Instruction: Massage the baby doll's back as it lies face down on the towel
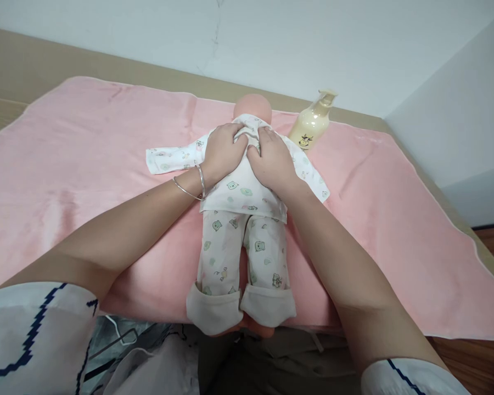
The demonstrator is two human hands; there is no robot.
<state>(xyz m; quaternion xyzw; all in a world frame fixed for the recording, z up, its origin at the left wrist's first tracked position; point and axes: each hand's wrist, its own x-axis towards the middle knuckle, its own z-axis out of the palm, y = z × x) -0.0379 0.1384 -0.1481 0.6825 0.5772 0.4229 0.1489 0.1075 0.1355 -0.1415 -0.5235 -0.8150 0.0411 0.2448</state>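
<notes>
A baby doll (253, 107) lies on its back on a pink towel (86, 164), head away from me, dressed in a white printed top (241, 189) and matching trousers (239, 258). My left hand (222, 151) and my right hand (271, 159) rest side by side on the doll's chest. Their fingers are curled into the cloth of the top near the collar. Two thin bangles sit on my left wrist. The doll's sleeves spread out to both sides. Its cuffed feet reach the near edge of the towel.
A cream pump bottle (313, 123) with a cartoon print stands on the towel just right of the doll's head. The towel covers a tan surface (24, 66) against a white wall. Wood floor (492, 247) shows at the right. Clothes and a wire hanger (121, 337) lie below the near edge.
</notes>
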